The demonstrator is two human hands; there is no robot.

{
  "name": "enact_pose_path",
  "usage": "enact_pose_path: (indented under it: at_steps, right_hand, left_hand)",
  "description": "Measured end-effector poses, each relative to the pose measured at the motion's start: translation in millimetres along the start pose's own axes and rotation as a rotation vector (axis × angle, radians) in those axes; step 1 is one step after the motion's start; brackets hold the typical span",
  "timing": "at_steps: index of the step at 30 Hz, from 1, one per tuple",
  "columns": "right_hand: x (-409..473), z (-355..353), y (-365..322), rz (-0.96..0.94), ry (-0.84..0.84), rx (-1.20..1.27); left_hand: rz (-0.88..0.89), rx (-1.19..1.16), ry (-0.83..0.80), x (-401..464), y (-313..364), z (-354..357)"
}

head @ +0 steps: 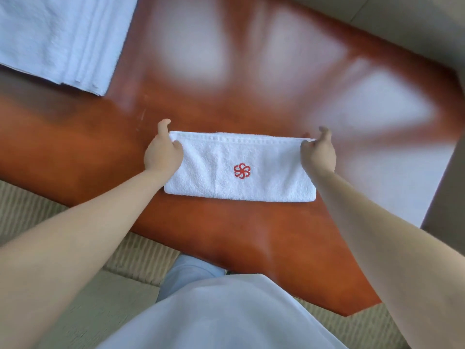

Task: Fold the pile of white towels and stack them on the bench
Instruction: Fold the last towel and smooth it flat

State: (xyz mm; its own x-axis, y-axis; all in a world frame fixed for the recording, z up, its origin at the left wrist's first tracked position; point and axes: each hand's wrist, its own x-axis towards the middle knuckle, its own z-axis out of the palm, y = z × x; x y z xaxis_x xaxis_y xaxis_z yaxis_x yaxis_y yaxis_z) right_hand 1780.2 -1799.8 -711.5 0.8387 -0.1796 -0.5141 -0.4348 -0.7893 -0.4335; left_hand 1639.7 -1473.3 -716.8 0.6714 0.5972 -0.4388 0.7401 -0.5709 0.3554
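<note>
A white towel [241, 167] with a red flower emblem lies folded into a long strip on the glossy reddish-brown bench [251, 109]. My left hand [162, 152] pinches the towel's far left corner, thumb on top. My right hand [319, 151] pinches the far right corner the same way. A stack of folded white towels [57, 39] sits at the bench's far left corner, partly cut off by the frame edge.
The bench top reflects bright window light across its far and right parts. Its near edge runs diagonally in front of my legs. Beige ribbed carpet [63, 285] lies below, and a pale wall or furniture edge [445, 185] stands at the right.
</note>
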Motion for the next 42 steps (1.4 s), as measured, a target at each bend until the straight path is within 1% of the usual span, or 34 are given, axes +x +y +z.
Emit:
enact_pose_path:
  at_steps: [1, 2, 3, 5, 6, 7, 9, 12, 14, 16, 18, 21, 24, 26, 29, 32, 36, 38, 42]
  right_hand:
    - [-17.6, 7.0, -0.1, -0.120, 0.035, 0.066]
    - [-35.5, 17.6, -1.3, -0.251, 0.026, 0.111]
    - [-50.0, 32.3, -2.1, -0.378, -0.016, 0.104]
    - [-68.4, 70.3, -0.5, -0.610, -0.073, -0.051]
    - [-72.7, 90.5, 1.3, -0.684, -0.076, -0.158]
    - [-73.8, 109.6, 4.2, -0.722, -0.056, -0.241]
    - [-70.3, 142.0, 16.1, -0.736, 0.028, -0.325]
    - [-61.1, 163.1, 37.8, -0.799, 0.156, -0.448]
    - [-59.1, 161.4, 31.0, -0.797, 0.162, -0.444]
    - [-64.1, 150.2, 26.2, -0.824, 0.149, -0.428]
    - [-58.3, 132.0, 32.8, -0.840, 0.165, -0.454]
    - [-32.0, 95.3, 75.3, -0.748, 0.189, -0.515]
    - [-11.9, 79.4, 111.2, -0.731, 0.197, -0.594]
    - [-7.2, 81.2, 111.4, -0.733, 0.205, -0.590]
    - [-12.6, 74.8, 100.3, -0.696, 0.151, -0.572]
    - [-13.7, 72.6, 101.0, -0.718, 0.153, -0.566]
    - [-10.1, 81.2, 111.0, -0.748, 0.223, -0.554]
    - [-10.1, 77.3, 105.0, -0.728, 0.185, -0.540]
    - [-26.0, 55.5, 81.9, -0.615, 0.014, -0.542]
  left_hand:
    - [0.112, -0.018, 0.026, -16.0, 3.1, 7.3]
    - [0.234, -0.009, 0.023, -32.3, 8.1, 18.5]
    - [0.341, 0.028, 0.000, -45.8, 14.1, 32.6]
    - [0.523, 0.148, -0.032, -57.0, 25.8, 66.9]
    - [0.588, 0.208, -0.024, -55.9, 28.7, 84.5]
    - [0.624, 0.257, -0.002, -51.4, 28.4, 101.0]
    - [0.655, 0.344, 0.072, -38.9, 16.9, 129.0]
    - [0.738, 0.398, 0.182, -27.3, -4.6, 150.5]
    - [0.737, 0.394, 0.203, -25.1, 2.6, 147.0]
    - [0.730, 0.373, 0.189, -29.5, 7.2, 136.4]
    - [0.753, 0.404, 0.191, -29.4, -5.2, 124.3]
    - [0.801, 0.468, 0.162, -16.1, -54.6, 100.3]
    - [0.786, 0.524, 0.182, -4.3, -83.2, 100.3]
    - [0.774, 0.525, 0.199, -2.9, -77.4, 100.6]
    - [0.762, 0.525, 0.165, -8.8, -67.4, 90.3]
    - [0.750, 0.551, 0.175, -12.0, -65.7, 89.0]
    - [0.764, 0.545, 0.184, -8.7, -76.0, 98.8]
    - [0.757, 0.574, 0.154, -6.3, -68.2, 94.9]
    - [0.681, 0.669, 0.058, -22.9, -50.0, 79.2]
